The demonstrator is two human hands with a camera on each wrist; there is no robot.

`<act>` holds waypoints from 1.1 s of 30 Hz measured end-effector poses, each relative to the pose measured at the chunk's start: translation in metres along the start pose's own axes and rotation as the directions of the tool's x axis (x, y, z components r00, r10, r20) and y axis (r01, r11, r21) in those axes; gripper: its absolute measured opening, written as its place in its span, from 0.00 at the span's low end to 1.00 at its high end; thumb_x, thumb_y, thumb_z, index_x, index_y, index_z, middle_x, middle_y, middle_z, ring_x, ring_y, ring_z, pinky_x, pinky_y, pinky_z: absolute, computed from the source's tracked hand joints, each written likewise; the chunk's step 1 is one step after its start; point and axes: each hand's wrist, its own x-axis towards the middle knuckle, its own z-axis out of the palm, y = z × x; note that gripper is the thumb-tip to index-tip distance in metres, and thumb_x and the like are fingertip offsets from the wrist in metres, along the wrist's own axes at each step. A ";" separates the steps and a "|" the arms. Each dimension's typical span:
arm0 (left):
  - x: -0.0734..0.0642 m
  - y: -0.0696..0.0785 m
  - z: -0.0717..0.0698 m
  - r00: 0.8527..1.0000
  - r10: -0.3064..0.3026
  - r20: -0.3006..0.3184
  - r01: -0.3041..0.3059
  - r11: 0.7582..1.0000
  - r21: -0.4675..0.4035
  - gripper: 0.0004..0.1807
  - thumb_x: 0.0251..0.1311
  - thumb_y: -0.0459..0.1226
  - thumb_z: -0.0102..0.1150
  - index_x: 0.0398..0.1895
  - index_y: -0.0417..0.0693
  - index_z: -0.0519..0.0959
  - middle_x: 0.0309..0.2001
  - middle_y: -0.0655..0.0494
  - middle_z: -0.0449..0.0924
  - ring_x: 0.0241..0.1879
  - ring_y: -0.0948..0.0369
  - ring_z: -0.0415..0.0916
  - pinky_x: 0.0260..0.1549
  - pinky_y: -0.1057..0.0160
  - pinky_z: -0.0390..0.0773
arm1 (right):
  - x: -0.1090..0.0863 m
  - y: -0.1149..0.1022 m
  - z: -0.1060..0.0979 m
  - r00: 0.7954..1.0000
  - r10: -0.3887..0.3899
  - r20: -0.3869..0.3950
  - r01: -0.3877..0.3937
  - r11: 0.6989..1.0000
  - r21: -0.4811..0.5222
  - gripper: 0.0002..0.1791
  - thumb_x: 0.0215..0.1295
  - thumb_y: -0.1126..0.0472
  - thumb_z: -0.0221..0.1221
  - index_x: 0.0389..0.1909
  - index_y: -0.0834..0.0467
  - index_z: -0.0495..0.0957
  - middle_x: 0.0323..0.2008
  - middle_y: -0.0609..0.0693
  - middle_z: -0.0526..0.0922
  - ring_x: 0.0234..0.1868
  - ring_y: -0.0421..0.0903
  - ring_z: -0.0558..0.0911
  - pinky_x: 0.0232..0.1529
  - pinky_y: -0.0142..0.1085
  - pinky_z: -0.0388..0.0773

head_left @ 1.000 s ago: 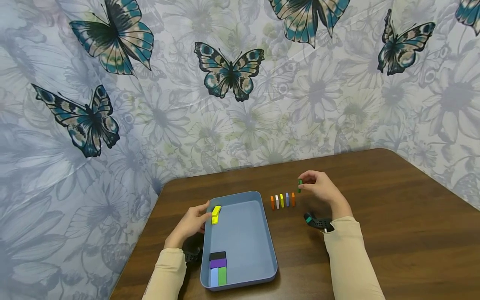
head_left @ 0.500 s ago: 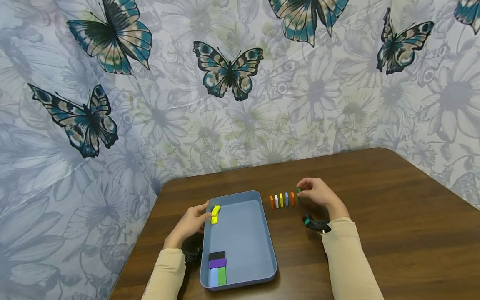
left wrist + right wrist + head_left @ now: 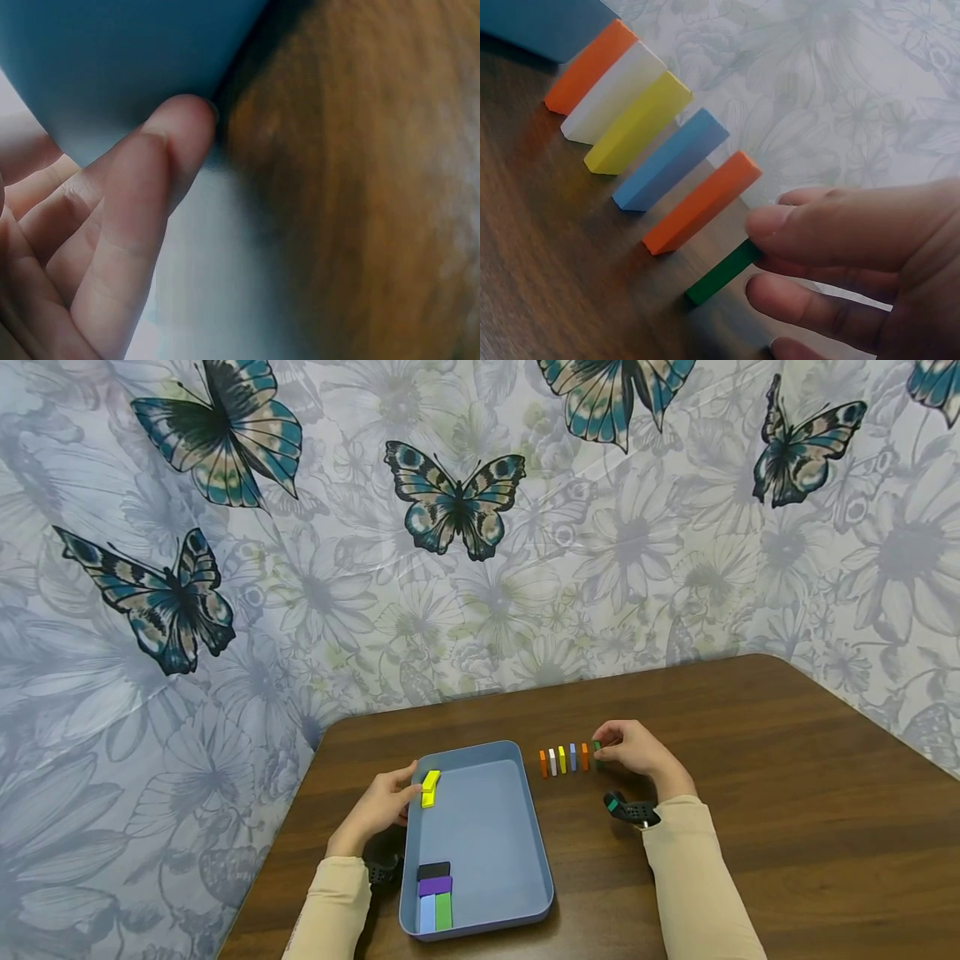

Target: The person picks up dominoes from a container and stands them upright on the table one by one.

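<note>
Sinking from where it was a second ago, the green block (image 3: 721,274) is standing on the counter (image 3: 795,760), just beside an orange block (image 3: 703,204) ending the upright row. The right hand (image 3: 635,747) is pinching it between the fingers. The left hand (image 3: 377,804) is gripping the tray (image 3: 487,827) by its side, near two yellow blocks (image 3: 428,797).

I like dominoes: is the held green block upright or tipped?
Upright: the green block, its top in the right hand, parallels the nearest standing orange block.
</note>
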 end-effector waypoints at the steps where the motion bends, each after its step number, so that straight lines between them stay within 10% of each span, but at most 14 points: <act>1: 0.000 0.000 0.000 1.000 0.000 0.000 0.000 1.000 0.000 0.32 0.74 0.37 0.52 0.78 0.48 0.57 0.21 0.52 0.69 0.22 0.57 0.73 0.31 0.56 0.85 | 0.000 0.000 0.000 1.000 -0.001 0.004 0.001 1.000 0.004 0.09 0.65 0.72 0.61 0.45 0.68 0.79 0.40 0.58 0.82 0.39 0.47 0.81 0.41 0.37 0.78; 16: 0.000 -0.001 0.000 1.000 -0.001 -0.001 0.001 1.000 -0.005 0.32 0.74 0.37 0.53 0.78 0.48 0.58 0.25 0.50 0.74 0.24 0.57 0.76 0.32 0.56 0.85 | -0.004 -0.012 -0.008 1.000 0.014 0.024 -0.014 1.000 -0.007 0.16 0.64 0.69 0.63 0.52 0.70 0.75 0.45 0.64 0.80 0.43 0.49 0.80 0.43 0.38 0.77; 25: -0.001 0.001 -0.004 1.000 0.001 -0.011 -0.001 1.000 0.003 0.32 0.73 0.37 0.53 0.78 0.48 0.58 0.26 0.50 0.75 0.24 0.57 0.75 0.31 0.56 0.85 | -0.002 -0.060 -0.012 0.995 -0.099 -0.029 0.097 0.992 -0.085 0.17 0.69 0.63 0.61 0.54 0.66 0.76 0.49 0.64 0.81 0.49 0.54 0.80 0.49 0.45 0.79; 33: -0.004 0.000 -0.001 1.000 0.018 -0.004 -0.018 1.000 0.015 0.32 0.74 0.37 0.53 0.78 0.47 0.58 0.27 0.49 0.76 0.24 0.57 0.75 0.31 0.57 0.85 | 0.009 -0.109 0.029 0.962 -0.235 0.141 0.237 0.972 0.007 0.13 0.70 0.62 0.61 0.52 0.62 0.79 0.46 0.58 0.84 0.48 0.50 0.82 0.48 0.41 0.81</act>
